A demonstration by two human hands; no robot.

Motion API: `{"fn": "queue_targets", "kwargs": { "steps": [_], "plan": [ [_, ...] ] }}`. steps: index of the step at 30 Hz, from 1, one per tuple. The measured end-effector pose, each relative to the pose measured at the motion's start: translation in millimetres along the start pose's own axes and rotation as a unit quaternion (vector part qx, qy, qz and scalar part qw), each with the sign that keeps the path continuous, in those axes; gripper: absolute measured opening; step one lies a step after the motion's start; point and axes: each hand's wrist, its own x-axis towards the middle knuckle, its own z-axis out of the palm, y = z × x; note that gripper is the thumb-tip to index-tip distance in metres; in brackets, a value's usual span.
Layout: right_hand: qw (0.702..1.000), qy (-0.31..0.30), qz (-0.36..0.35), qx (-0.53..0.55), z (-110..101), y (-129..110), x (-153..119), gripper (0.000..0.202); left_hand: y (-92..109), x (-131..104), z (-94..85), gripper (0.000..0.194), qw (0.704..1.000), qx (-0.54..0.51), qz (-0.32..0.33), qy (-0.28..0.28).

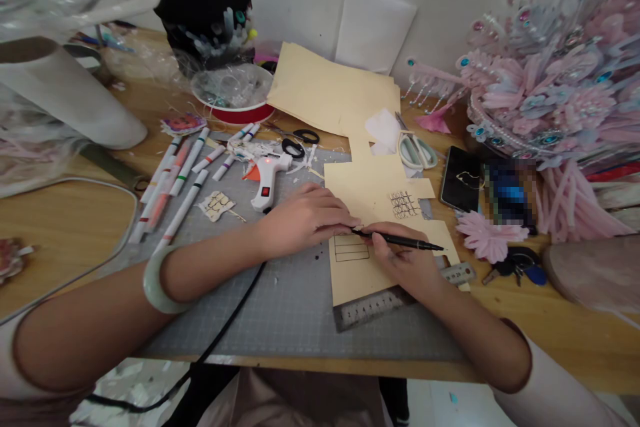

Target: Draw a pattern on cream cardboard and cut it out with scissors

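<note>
My right hand (407,263) holds a black pen (405,241), whose left end meets the fingertips of my left hand (313,217). What the left fingers pinch, if anything, is too small to tell. Both hands are over a cream card sheet (355,283) with a drawn box of lines and a patch of dark looping marks. A metal ruler (367,310) lies partly under the card's lower edge and passes beneath my right hand. Left of the card, a white glue gun (267,180) rests on the grey cutting mat (270,327).
Several markers (185,210) and a small cut piece (218,205) lie left. Behind are black scissors (295,145), pale-handled scissors (416,150), stacked card (330,90) and a red-rimmed tub (243,113). A phone (461,179), keys (515,263) and pink flower decorations (555,100) are right.
</note>
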Motion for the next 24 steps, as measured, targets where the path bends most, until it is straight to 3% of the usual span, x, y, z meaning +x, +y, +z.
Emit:
{"fn": "queue_targets", "kwargs": {
  "steps": [10, 13, 16, 19, 24],
  "plan": [
    [0.999, 0.001, 0.012, 0.044, -3.5, -5.3, 3.6, 0.012, 0.5, -0.4, 0.3, 0.023, 1.000, -0.004, -0.013, -0.006],
    [0.999, 0.021, 0.018, 0.035, -9.3, -8.3, 14.4, 0.012, 0.9, 0.0, 0.1, 0.024, 1.000, -0.007, -0.016, -0.005],
    [0.997, 0.019, 0.068, 0.041, -14.2, -11.1, 33.7, 0.012, 1.5, 0.5, -0.6, 0.023, 1.000, 0.000, -0.013, -0.007],
    [0.992, -0.033, 0.108, 0.053, -12.6, -13.3, 59.8, 0.021, 2.0, 0.7, -1.1, 0.023, 1.000, 0.012, -0.008, -0.010],
    [0.978, -0.189, 0.084, 0.020, 6.0, -10.6, 100.1, 0.025, 1.6, 0.4, 0.4, 0.025, 1.000, 0.008, -0.022, -0.008]
  ]
}}
